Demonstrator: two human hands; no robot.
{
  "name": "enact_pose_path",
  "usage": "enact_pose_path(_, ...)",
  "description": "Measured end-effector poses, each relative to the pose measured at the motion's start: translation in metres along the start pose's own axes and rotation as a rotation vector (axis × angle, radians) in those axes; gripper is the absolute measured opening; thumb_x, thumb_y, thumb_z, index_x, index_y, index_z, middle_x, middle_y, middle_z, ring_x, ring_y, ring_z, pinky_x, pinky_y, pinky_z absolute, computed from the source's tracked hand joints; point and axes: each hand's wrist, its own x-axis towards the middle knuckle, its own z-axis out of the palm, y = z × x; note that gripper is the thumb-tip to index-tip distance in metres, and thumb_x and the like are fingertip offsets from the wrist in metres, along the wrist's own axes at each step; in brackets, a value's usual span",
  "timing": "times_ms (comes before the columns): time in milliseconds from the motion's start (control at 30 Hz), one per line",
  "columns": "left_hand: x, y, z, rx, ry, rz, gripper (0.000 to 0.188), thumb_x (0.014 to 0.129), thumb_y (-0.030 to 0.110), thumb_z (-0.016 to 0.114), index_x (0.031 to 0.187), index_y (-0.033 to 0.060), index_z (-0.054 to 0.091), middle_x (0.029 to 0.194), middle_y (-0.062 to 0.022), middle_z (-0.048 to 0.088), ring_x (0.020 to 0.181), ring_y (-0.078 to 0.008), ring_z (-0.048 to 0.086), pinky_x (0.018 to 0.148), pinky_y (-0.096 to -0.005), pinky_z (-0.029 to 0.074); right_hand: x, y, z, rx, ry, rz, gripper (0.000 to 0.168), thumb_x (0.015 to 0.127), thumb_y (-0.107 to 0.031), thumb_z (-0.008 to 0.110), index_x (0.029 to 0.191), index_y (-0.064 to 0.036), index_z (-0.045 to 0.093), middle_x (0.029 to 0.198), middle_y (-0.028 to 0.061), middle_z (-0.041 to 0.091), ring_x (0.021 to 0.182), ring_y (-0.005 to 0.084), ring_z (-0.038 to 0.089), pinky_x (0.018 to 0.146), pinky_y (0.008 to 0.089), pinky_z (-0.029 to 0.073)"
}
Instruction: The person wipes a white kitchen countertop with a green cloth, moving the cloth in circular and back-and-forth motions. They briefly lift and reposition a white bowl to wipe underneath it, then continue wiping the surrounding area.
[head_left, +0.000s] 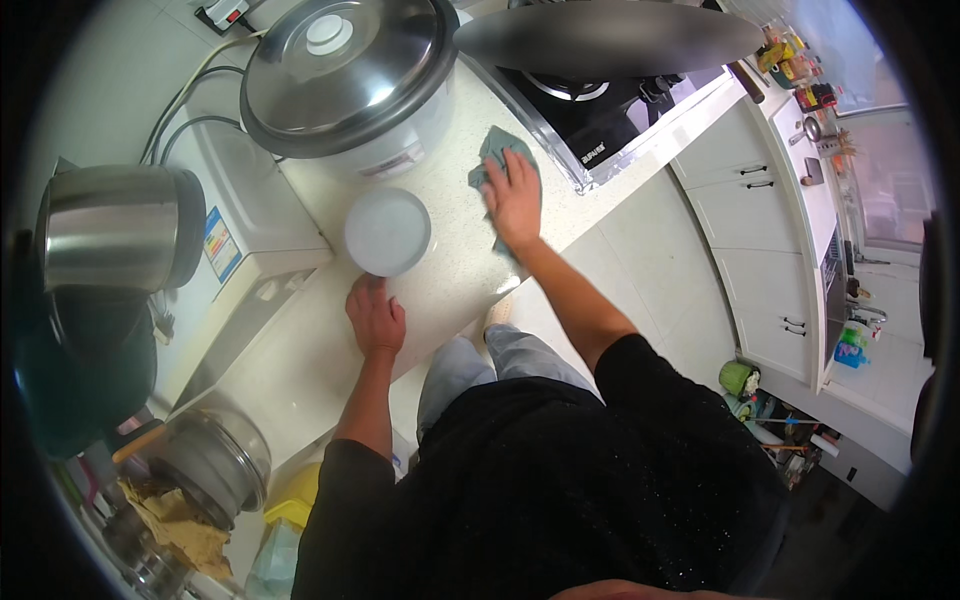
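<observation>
My right hand (514, 191) lies on a grey-green cloth (504, 142), pressing it flat against the pale speckled countertop (457, 277) between the rice cooker and the stove. The fingers are spread over the cloth, and parts of it stick out beyond them and beside the wrist. My left hand (375, 315) rests on the counter, its fingertips at the near edge of a round, whitish bowl or lid (388, 232); whether they grip it cannot be told. Behind that round piece stands a large rice cooker (345, 82) with a shiny metal lid.
A black gas stove (592, 112) with foil-covered edges stands at the upper right, a blurred dark pan (607, 37) above it. At left, a white appliance (255, 210) bears a metal pot (112, 229). Glass lids (217, 457) lie lower left. White cabinets (757, 225) line the far side.
</observation>
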Motion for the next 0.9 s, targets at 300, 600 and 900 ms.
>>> enact_pose_path(300, -0.001, -0.003, 0.002, 0.004, 0.030, -0.009, 0.058, 0.087, 0.013, 0.068, 0.143, 0.0104, 0.051, 0.145, -0.0157, 0.050, 0.135, -0.0397, 0.046, 0.113, -0.0548, 0.038, -0.087, -0.037, -0.034, 0.201, -0.362, -0.441, 0.051, 0.083, -0.014, 0.067, 0.135, -0.016, 0.068, 0.152, 0.0159, 0.053, 0.138, 0.0385, 0.051, 0.116, 0.0526, 0.040)
enact_pose_path(600, -0.001, -0.008, 0.006, 0.016, 0.057, 0.069, 0.053, 0.088, 0.014, 0.069, 0.138, 0.0056, 0.053, 0.145, -0.0179, 0.049, 0.137, -0.0387, 0.044, 0.115, -0.0559, 0.036, -0.066, -0.081, 0.004, -0.158, 0.104, 0.190, 0.046, 0.089, -0.011, 0.066, 0.135, -0.009, 0.065, 0.149, 0.0233, 0.051, 0.138, 0.0440, 0.047, 0.116, 0.0553, 0.035)
enact_pose_path(900, 0.001, -0.006, 0.003, -0.032, 0.041, 0.082, 0.050, 0.092, 0.015, 0.067, 0.138, 0.0028, 0.054, 0.146, -0.0198, 0.048, 0.138, -0.0387, 0.043, 0.117, -0.0552, 0.032, -0.172, -0.122, 0.001, -0.211, 0.111, 0.409, 0.049, 0.093, -0.015, 0.069, 0.142, -0.015, 0.063, 0.158, 0.0217, 0.043, 0.147, 0.0435, 0.039, 0.121, 0.0573, 0.031)
